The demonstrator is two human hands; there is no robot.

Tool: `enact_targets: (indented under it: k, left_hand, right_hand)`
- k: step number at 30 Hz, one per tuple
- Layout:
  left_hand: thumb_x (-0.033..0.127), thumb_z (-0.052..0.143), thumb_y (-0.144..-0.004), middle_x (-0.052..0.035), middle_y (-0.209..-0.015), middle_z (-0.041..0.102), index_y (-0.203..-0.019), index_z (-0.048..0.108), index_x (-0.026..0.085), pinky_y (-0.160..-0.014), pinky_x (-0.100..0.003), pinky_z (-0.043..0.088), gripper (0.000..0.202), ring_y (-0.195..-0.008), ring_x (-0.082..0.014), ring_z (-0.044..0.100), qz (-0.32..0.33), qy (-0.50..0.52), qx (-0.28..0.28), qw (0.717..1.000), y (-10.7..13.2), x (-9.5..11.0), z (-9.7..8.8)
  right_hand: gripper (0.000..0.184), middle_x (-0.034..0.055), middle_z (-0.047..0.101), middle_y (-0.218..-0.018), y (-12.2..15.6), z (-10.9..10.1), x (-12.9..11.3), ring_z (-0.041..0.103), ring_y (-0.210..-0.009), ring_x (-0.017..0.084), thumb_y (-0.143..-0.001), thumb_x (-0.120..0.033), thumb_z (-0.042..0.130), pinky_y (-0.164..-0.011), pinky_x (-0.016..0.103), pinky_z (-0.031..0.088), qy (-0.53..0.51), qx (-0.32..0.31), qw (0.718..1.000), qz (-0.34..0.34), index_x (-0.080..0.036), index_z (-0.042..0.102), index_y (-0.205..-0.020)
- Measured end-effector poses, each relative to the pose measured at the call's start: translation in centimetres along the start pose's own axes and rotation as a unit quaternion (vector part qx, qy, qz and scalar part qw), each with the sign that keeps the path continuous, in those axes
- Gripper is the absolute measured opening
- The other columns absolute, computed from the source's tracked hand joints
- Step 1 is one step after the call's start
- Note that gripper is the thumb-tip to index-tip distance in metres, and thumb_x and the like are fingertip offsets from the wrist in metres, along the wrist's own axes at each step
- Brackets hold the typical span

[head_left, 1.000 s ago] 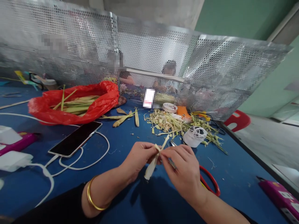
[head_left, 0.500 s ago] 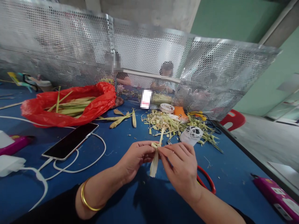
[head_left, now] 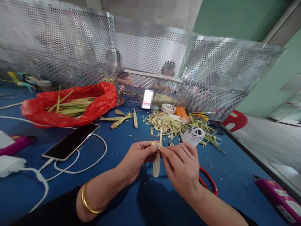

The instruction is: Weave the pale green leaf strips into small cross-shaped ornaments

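Between my two hands, above the blue table, is a pale, folded leaf strip (head_left: 156, 164). My left hand (head_left: 138, 160) pinches its folded middle between thumb and fingers, and a gold bangle sits on that wrist. From the other side, my right hand (head_left: 184, 166) grips the same fold with its fingertips. One narrow end points up and away; a wider end hangs below the fingers. How the fold is wrapped is partly hidden by the fingertips. Just beyond my hands lies a heap of leaf scraps (head_left: 162, 121), beside a small clear container with white cord (head_left: 194, 136).
A red plastic bag (head_left: 35, 111) of long green leaves stands at left, with loose leaf pieces (head_left: 135, 118) nearby. A cabled phone (head_left: 71, 142) lies in front. Red handles (head_left: 210, 180) show beside my right wrist. A purple power strip (head_left: 277, 197) lies right; a perforated screen (head_left: 145, 47) stands behind.
The loop at the fold of the leaf strip looks flatter and tighter. Its hanging end has swung slightly right and is more upright. Both hands have barely shifted.
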State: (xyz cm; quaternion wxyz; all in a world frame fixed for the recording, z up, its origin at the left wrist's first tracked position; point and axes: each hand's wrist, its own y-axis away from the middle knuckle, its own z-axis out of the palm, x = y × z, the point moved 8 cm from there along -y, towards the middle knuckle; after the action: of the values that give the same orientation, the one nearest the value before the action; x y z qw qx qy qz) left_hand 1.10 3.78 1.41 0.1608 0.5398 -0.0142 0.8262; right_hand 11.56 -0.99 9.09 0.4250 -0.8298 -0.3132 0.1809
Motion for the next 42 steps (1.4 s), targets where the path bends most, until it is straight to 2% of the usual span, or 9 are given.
enact_targets:
  k: [12,14,17,20,23,25,27,32,42]
  left_hand:
    - [0.028,0.078,-0.062,-0.0027,-0.073,0.07,-0.078,0.074,0.014,-0.062,-0.02,0.045,0.022,-0.062,-0.0099,0.058,-0.006,-0.001,0.067,0.998,0.1,0.0,-0.8]
    - [0.028,0.078,-0.063,-0.003,-0.075,0.071,-0.081,0.075,0.015,-0.063,-0.021,0.045,0.022,-0.063,-0.0105,0.059,-0.003,-0.025,0.062,0.998,0.1,0.0,-0.6]
    - [0.029,0.074,-0.066,-0.0049,-0.078,0.072,-0.085,0.076,0.016,-0.064,-0.023,0.046,0.022,-0.068,-0.0135,0.062,-0.008,-0.07,0.052,0.996,0.2,0.0,-0.5]
    - [0.028,0.071,-0.07,-0.0065,-0.076,0.073,-0.089,0.075,0.016,-0.065,-0.024,0.047,0.023,-0.069,-0.0157,0.065,-0.016,-0.088,0.046,0.995,0.3,0.1,-0.5]
    - [0.027,0.069,-0.07,-0.0068,-0.071,0.072,-0.085,0.075,0.015,-0.064,-0.025,0.048,0.02,-0.066,-0.0157,0.065,-0.024,-0.074,0.038,0.996,0.4,0.2,-0.4]
    - [0.027,0.069,-0.07,-0.007,-0.071,0.072,-0.082,0.075,0.014,-0.065,-0.024,0.048,0.019,-0.066,-0.0156,0.065,-0.024,-0.062,0.028,0.997,0.4,0.3,-0.2]
    - [0.029,0.071,-0.069,-0.0067,-0.072,0.072,-0.081,0.074,0.014,-0.066,-0.024,0.047,0.02,-0.068,-0.0151,0.065,-0.017,-0.061,0.026,0.998,0.4,0.4,-0.1]
    - [0.034,0.078,-0.064,-0.0034,-0.069,0.07,-0.083,0.075,0.016,-0.064,-0.023,0.047,0.027,-0.063,-0.0128,0.062,-0.025,-0.075,0.06,0.995,0.3,0.0,-0.6]
    - [0.036,0.081,-0.059,-0.0073,-0.08,0.073,-0.09,0.075,0.015,-0.068,-0.026,0.048,0.038,-0.072,-0.0177,0.066,-0.022,-0.08,0.104,0.991,0.3,0.0,-1.2]
  right_hand:
    - [0.022,0.0024,0.069,-0.088,1.0,1.3,-2.3,0.062,-0.087,0.017,-0.086,-0.008,0.051,-0.1,0.041,0.03,0.032,-0.073,0.988,-0.134,-0.022,0.064,-0.097]
    - [0.018,0.0011,0.068,-0.084,0.7,0.9,-1.5,0.062,-0.081,0.016,-0.085,-0.009,0.053,-0.097,0.041,0.033,-0.026,-0.053,0.995,-0.083,-0.022,0.064,-0.091]
    - [0.01,0.0007,0.063,-0.076,0.5,0.9,1.6,0.058,-0.072,0.015,-0.085,-0.016,0.056,-0.08,0.035,0.043,-0.154,-0.031,0.982,0.104,-0.021,0.061,-0.078]
    - [0.015,-0.0003,0.057,-0.067,1.7,2.9,4.4,0.051,-0.064,0.014,-0.085,-0.027,0.057,-0.06,0.027,0.043,-0.284,-0.066,0.908,0.299,-0.019,0.058,-0.072]
    - [0.018,-0.0017,0.056,-0.064,3.1,4.8,5.2,0.048,-0.06,0.013,-0.082,-0.033,0.059,-0.055,0.025,0.041,-0.388,-0.095,0.82,0.411,-0.018,0.058,-0.071]
    - [0.02,-0.0025,0.055,-0.063,3.5,5.4,5.3,0.047,-0.058,0.012,-0.08,-0.035,0.061,-0.054,0.024,0.04,-0.428,-0.09,0.783,0.442,-0.018,0.057,-0.071]
    - [0.02,-0.0029,0.056,-0.063,3.7,5.6,5.3,0.047,-0.058,0.011,-0.079,-0.035,0.062,-0.054,0.023,0.04,-0.438,-0.083,0.771,0.456,-0.018,0.057,-0.071]
    - [0.018,-0.0013,0.06,-0.065,3.7,5.6,5.4,0.05,-0.059,0.012,-0.077,-0.033,0.062,-0.055,0.025,0.042,-0.397,-0.077,0.794,0.453,-0.017,0.058,-0.071]
    - [0.015,0.0007,0.064,-0.068,3.8,5.7,5.4,0.057,-0.061,0.015,-0.075,-0.031,0.065,-0.058,0.027,0.047,-0.406,-0.078,0.787,0.458,-0.017,0.059,-0.077]
